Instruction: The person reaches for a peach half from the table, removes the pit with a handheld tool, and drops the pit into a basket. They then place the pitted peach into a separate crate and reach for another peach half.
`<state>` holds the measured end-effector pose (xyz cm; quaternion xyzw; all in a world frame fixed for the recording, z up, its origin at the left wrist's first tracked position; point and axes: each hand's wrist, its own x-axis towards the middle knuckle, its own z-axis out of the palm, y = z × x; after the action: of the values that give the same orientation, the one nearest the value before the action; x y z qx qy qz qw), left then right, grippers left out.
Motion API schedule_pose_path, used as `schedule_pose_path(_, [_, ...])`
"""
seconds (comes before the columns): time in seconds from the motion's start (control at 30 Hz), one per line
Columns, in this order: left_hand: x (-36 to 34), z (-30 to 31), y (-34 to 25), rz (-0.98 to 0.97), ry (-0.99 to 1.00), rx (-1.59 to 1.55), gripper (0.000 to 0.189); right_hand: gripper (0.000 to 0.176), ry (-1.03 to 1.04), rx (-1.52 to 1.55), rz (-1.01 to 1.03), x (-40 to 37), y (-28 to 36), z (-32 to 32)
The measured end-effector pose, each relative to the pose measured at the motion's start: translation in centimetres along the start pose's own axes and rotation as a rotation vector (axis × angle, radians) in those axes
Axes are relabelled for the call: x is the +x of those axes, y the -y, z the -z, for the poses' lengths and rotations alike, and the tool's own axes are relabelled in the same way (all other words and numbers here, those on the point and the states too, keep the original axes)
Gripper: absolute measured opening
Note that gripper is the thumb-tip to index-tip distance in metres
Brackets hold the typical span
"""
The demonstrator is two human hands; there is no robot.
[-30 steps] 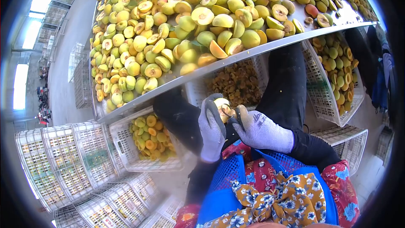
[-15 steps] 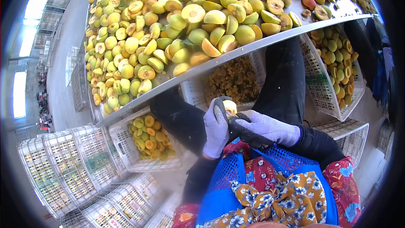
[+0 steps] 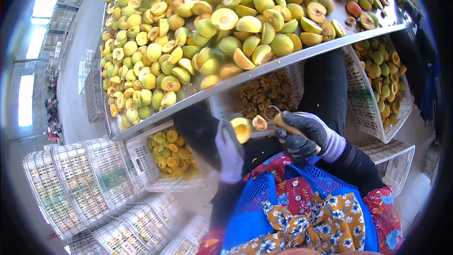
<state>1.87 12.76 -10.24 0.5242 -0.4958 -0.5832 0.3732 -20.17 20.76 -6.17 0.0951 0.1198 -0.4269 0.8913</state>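
Note:
My left hand point(image 3: 230, 148), in a grey and black glove and blurred by motion, holds a halved yellow fruit point(image 3: 241, 130) with its hollow facing up. My right hand point(image 3: 304, 134), in the same kind of glove, is wrapped round the wooden handle of a small tool point(image 3: 289, 126) with a curved metal loop at its end. A brown pit piece point(image 3: 259, 123) shows in the gap between the hands, just left of the loop. Below and beyond them, a white crate point(image 3: 222, 106) holds many brown pit pieces.
A metal-edged table point(image 3: 283, 60) heaped with halved fruit point(image 3: 153, 52) spans the top. Crates of fruit stand at the left point(image 3: 137, 160) and right point(image 3: 361, 101). Stacked white crates point(image 3: 75, 179) are at lower left. A person's dark sleeve point(image 3: 420, 61) shows at the far right.
My hands have moved apart, the left one leftward with the fruit half. The tool and a separate pit piece now show between them. The whole view has shifted slightly.

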Motion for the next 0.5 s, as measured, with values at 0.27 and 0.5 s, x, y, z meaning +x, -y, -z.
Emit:
schedule_pose_path(0.27, [1.1, 13.0, -5.6, -0.193, -0.893, 2.069, 0.035, 0.041, -0.27, -0.203, 0.093, 0.2, 0.8, 1.5])
schedule_pose_path(0.5, [11.7, 1.4, -8.7, -0.524, -0.045, 1.38, 0.041, 0.04, -0.385, -0.591, 0.152, 1.3, -0.1, -1.8])
